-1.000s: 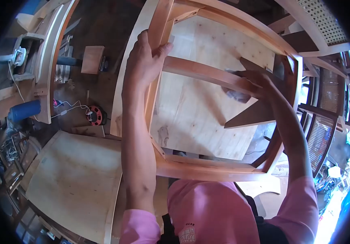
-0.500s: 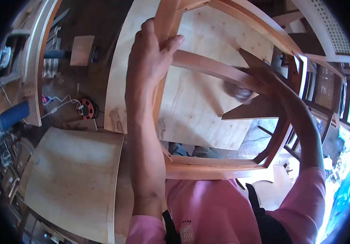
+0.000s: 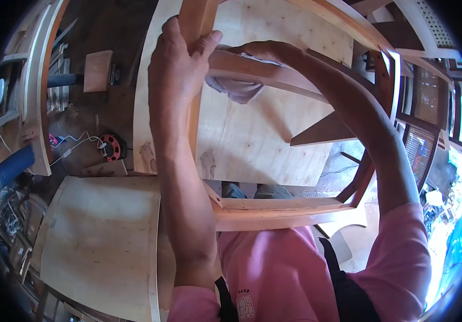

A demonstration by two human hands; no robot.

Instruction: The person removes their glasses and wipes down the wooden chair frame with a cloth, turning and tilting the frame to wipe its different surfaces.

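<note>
A reddish-brown wooden frame [image 3: 284,212] with a middle crossbar [image 3: 274,75] is held up in front of me, above a pale plywood sheet [image 3: 252,145]. My left hand [image 3: 180,59] wraps round the frame's left side bar, its thumb on the inner side. At the left end of the crossbar, my right hand [image 3: 268,51] is closed over a light greyish cloth [image 3: 236,88], which hangs below the bar. Most of the right hand's fingers are hidden behind the bar and cloth. A dark triangular board [image 3: 325,129] shows through the frame's opening on the right.
A curved plywood panel [image 3: 99,231] lies at lower left. A red and black cable reel [image 3: 113,147] with white cords is on the floor, near a blue cylinder [image 3: 15,165]. Chairs with woven panels [image 3: 427,102] stand at the right. A wooden block [image 3: 98,71] is at upper left.
My right hand and the cloth have slid left along the crossbar, from its right part to its left end near my left hand. My left hand keeps its hold on the side bar.
</note>
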